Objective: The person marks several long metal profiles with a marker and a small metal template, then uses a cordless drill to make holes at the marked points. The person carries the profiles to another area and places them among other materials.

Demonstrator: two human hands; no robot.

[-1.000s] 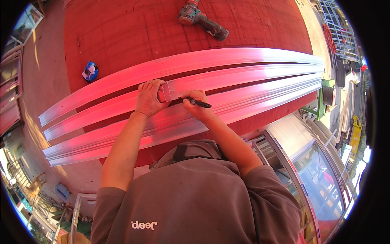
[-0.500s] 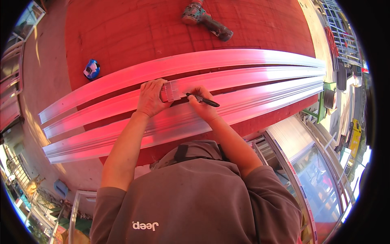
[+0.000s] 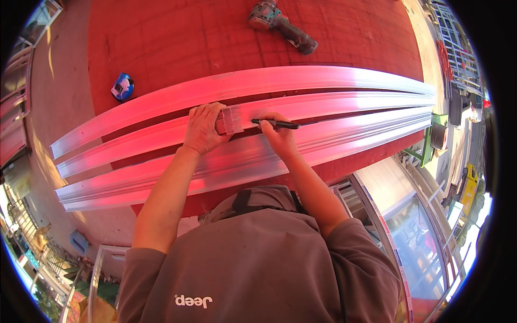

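Observation:
Three long silvery metal profiles lie side by side before me: a far one [image 3: 242,81], a middle one [image 3: 318,104] and a ribbed near one [image 3: 334,137]. My left hand [image 3: 204,129] is closed round a short shiny block [image 3: 232,119], held on the middle profile. Its exact kind is hard to make out. Just right of it, my right hand [image 3: 279,137] grips a black marker [image 3: 277,124] between thumb and fingers. The marker points left, its tip a small gap from the block.
Beneath the profiles spreads a red work surface [image 3: 177,37]. A cordless power tool [image 3: 283,26] lies on it at the back, and a blue and white rounded object [image 3: 123,87] at the left. Framed glass panels [image 3: 412,231] stand near right, beside a green stand [image 3: 431,141].
My right hand has drawn the marker a little to the right, away from the block, and turned it flatter. My left hand keeps its hold. The whole view has shifted slightly.

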